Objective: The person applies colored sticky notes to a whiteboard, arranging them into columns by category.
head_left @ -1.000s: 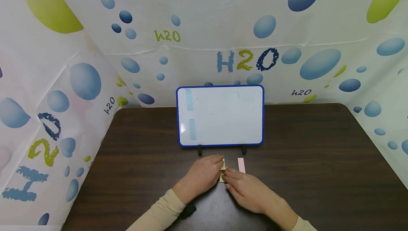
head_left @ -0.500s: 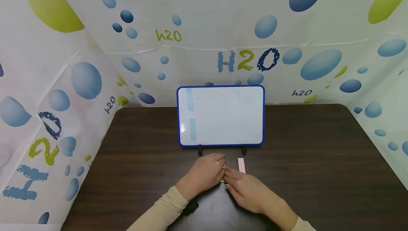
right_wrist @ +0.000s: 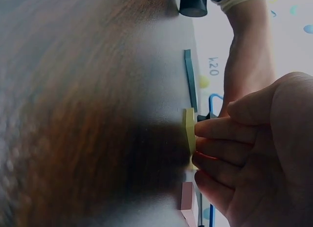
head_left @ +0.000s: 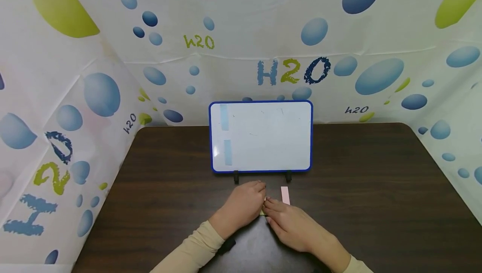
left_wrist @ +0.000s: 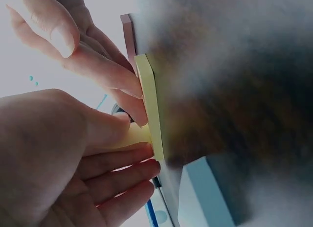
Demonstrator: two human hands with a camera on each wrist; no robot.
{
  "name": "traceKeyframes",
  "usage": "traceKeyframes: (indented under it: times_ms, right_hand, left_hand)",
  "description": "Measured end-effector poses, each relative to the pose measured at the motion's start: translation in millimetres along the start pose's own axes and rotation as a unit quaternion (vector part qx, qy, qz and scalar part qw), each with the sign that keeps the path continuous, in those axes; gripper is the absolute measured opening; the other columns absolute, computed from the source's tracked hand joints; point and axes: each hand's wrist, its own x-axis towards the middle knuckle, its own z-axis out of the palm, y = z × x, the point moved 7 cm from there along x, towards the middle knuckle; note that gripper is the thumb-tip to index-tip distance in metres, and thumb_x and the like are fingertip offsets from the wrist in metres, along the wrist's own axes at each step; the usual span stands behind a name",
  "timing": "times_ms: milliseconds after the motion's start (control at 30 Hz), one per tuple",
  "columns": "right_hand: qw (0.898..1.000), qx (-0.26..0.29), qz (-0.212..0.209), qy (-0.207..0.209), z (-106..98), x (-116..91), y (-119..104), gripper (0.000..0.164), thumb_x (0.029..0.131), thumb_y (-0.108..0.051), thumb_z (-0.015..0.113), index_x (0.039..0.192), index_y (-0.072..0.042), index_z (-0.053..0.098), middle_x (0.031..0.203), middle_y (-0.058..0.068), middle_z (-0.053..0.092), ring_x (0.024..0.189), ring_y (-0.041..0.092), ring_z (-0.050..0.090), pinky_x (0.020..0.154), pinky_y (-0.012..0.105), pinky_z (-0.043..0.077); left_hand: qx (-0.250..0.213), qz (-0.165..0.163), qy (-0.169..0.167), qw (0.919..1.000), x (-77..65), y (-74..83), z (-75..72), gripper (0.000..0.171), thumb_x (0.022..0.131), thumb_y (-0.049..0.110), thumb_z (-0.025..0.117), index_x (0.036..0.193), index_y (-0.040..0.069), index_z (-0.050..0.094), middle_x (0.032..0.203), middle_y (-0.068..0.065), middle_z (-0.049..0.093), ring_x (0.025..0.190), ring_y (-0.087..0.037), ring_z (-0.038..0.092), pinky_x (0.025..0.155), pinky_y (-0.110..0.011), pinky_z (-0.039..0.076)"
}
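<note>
**Pinching a Yellow Sheet (left_wrist: pixel 137 135) Before the Whiteboard (head_left: pixel 269 139)**

Grips the yellow sheet between thumb and fingers of the left hand (head_left: pixel 241 207), just in front of the middle of the whiteboard. Lays the right hand (head_left: pixel 290 224), with fingers extended and grasping nothing, against the yellow pad (left_wrist: pixel 152 109) lying on the counter (head_left: pixel 169 172) at that same spot before the whiteboard. Covers most of sheet and pad in the head view; from the left wrist, meets them again at close range, with sheet touching pad.

Works with a pink pad (head_left: pixel 285 195) in front of the whiteboard's right half, partly behind the right hand in the head view, and a blue pad (left_wrist: pixel 208 200) in front of its left half, seen from both wrists. Wears pale sleeves (head_left: pixel 188 248), reaching in from the near side of the whiteboard.

Faces the whiteboard, edged in blue, upright on black feet (head_left: pixel 236 177) and bearing two light-blue strips (head_left: pixel 224 117) one above the other along its left side. Has behind the whiteboard a white backdrop (head_left: pixel 244 13) printed with blue and green drops and "H2O" lettering.
</note>
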Motion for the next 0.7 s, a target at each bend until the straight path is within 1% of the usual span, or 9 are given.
traceKeyframes:
  times_ms: [133,367,500,700]
  right_hand:
    - [1.000,0.004,0.005,0.000,0,1,0,0.043,0.108,-0.024,0.047,0.146,-0.006,0.056,0.154,0.011,0.052,0.144,0.024,0.049,0.113,0.046,0.049]
    - [1.000,0.004,0.008,0.006,-1,2,-1,0.042,0.108,-0.024,0.047,0.144,-0.006,0.058,0.153,0.012,0.052,0.143,0.023,0.051,0.111,0.046,0.050]
    - [1.000,0.006,0.008,0.009,-2,3,-1,0.042,0.108,-0.024,0.047,0.144,-0.005,0.057,0.153,0.011,0.053,0.143,0.023,0.050,0.111,0.046,0.050]
    - [1.000,0.006,0.011,0.007,-2,2,-2,0.043,0.108,-0.024,0.047,0.145,-0.005,0.057,0.154,0.010,0.052,0.143,0.023,0.050,0.112,0.046,0.050]
  left_hand:
    - [-0.015,-0.003,0.002,0.9999,-0.1,-1.7,-0.6,0.020,0.093,0.017,0.071,0.110,0.008,0.078,0.118,-0.003,0.075,0.112,-0.015,0.070,0.097,-0.024,0.058]
    - [-0.051,-0.015,0.006,0.9986,0.8,-7.5,-1.5,0.018,0.096,0.015,0.067,0.110,0.007,0.077,0.118,-0.004,0.074,0.111,-0.015,0.071,0.092,-0.025,0.060]
    - [-0.064,-0.022,0.010,0.9976,1.6,-10.9,-4.9,0.018,0.096,0.013,0.067,0.110,0.007,0.077,0.118,-0.004,0.074,0.109,-0.016,0.071,0.090,-0.026,0.061]
    - [-0.077,-0.032,0.024,0.9962,2.1,-15.8,-6.0,0.015,0.094,0.012,0.068,0.107,0.009,0.077,0.115,-0.003,0.075,0.105,-0.016,0.073,0.086,-0.027,0.062]
